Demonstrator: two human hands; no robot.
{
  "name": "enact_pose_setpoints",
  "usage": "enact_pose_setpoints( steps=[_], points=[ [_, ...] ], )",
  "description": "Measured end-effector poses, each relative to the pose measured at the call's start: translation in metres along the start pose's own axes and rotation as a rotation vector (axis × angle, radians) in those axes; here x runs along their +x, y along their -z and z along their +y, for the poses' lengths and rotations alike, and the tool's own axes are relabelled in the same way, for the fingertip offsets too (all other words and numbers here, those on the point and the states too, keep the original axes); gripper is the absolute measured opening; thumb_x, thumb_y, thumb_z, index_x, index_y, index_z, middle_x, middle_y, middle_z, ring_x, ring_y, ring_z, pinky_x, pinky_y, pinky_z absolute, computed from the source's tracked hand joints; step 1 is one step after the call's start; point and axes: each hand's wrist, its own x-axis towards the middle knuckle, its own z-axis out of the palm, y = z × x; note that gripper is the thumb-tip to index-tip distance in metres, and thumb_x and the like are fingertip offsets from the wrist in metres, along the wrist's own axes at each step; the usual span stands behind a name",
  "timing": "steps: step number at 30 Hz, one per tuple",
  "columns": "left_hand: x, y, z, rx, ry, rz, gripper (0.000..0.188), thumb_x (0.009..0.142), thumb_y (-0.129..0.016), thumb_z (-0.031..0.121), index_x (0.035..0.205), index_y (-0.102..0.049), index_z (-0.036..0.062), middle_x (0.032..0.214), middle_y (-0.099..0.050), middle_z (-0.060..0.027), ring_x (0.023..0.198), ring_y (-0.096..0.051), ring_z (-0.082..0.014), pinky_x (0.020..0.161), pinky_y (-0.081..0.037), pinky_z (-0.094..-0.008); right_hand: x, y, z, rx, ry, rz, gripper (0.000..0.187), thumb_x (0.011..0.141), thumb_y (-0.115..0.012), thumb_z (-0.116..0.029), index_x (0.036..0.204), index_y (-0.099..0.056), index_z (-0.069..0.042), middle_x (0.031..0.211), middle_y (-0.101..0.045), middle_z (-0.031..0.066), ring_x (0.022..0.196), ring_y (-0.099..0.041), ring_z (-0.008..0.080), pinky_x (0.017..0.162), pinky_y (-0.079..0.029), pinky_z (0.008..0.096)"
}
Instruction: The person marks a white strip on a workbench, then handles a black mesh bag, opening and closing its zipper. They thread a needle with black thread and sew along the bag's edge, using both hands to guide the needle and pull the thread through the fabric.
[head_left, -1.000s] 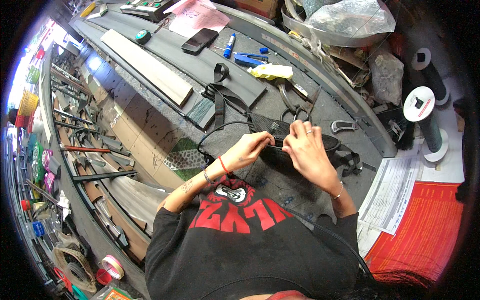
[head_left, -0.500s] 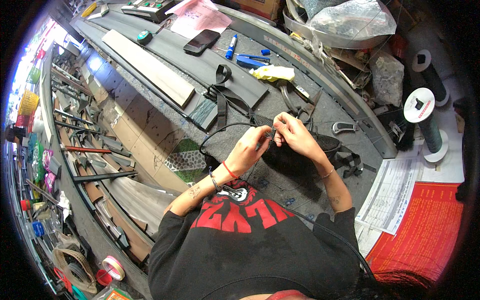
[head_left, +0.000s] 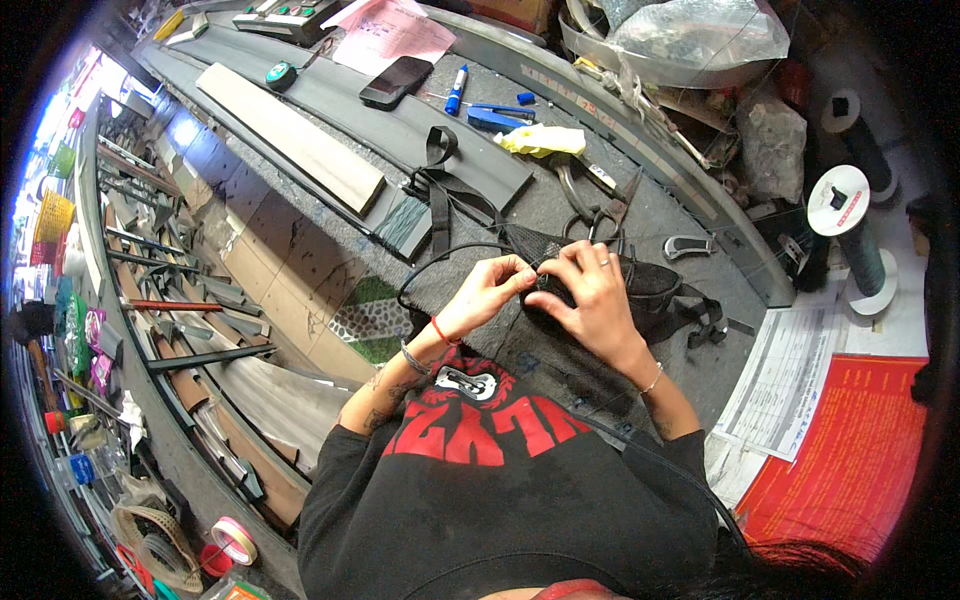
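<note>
The scene is viewed from the person's head through the left of two fisheye cameras worn side by side, aimed down and forward, with the shirt shown nearest. The left hand and right hand are held close, near mid-frame, above the bench. Within the dark round rim, strips are taken in at left, a spool at right and pink paper at the far side.

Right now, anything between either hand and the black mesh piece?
Nothing visible. The left hand pinches the black mesh piece; the right hand is right at it, exact grip hidden. Scissors lie beyond the right fingers, not in between.
</note>
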Motion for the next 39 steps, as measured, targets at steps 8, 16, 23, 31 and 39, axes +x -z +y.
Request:
enact_pose_setpoints(
  steps=[8,16,23,31,39],
  points=[
    [-0.001,-0.010,0.001,0.178,-0.104,0.099,0.024,0.088,-0.064,0.024,0.093,-0.059,0.0007,0.076,-0.058,-0.0012,0.069,-0.050,-0.0080,0.062,-0.041,-0.0229,-0.004,0.003,0.015,0.365,-0.129,-0.052,0.015,0.081,-0.066,-0.018,0.074,-0.062,-0.005,0.097,-0.052,0.0061,0.095,-0.048,0.0221,0.086,-0.035,0.0332],
    [-0.019,-0.015,-0.013,0.658,-0.407,0.247,0.011,0.089,-0.057,0.009,0.098,-0.057,0.0040,0.079,-0.059,-0.0147,0.069,-0.056,-0.0299,0.063,-0.045,-0.0361,0.010,-0.006,0.073,1.435,-0.619,-0.047,0.034,0.098,-0.047,-0.031,0.072,-0.047,-0.009,0.071,-0.053,0.0014,0.061,-0.040,0.0060,0.060,-0.035,0.0197],
    [-0.023,-0.001,-0.030,0.867,-0.483,0.054,0.015,0.084,-0.057,0.003,0.099,-0.057,0.0026,0.076,-0.056,-0.0140,0.069,-0.053,-0.0314,0.064,-0.044,-0.0371,0.013,-0.017,0.095,1.401,-0.700,-0.113,0.032,0.096,-0.052,-0.031,0.072,-0.053,-0.010,0.064,-0.052,-0.0028,0.057,-0.042,0.0033,0.053,-0.034,0.0183],
    [-0.027,-0.001,-0.007,0.743,-0.262,0.094,0.009,0.087,-0.055,0.007,0.095,-0.059,0.0044,0.076,-0.058,-0.0132,0.071,-0.053,-0.0304,0.064,-0.043,-0.0374,0.019,0.039,0.096,1.412,-0.420,0.061,0.031,0.098,-0.046,-0.031,0.078,-0.055,-0.008,0.068,-0.051,-0.0010,0.051,-0.030,0.0015,0.045,-0.024,0.0173],
    [-0.036,0.016,0.001,1.030,-0.307,0.134,0.014,0.086,-0.059,0.016,0.095,-0.062,0.0062,0.086,-0.060,-0.0120,0.081,-0.054,-0.0312,0.071,-0.043,-0.0402,0.009,0.040,0.107,0.977,-0.504,0.280,0.027,0.096,-0.052,-0.033,0.096,-0.061,-0.007,0.084,-0.059,0.0003,0.073,-0.053,0.0080,0.063,-0.041,0.0200]
  ],
)
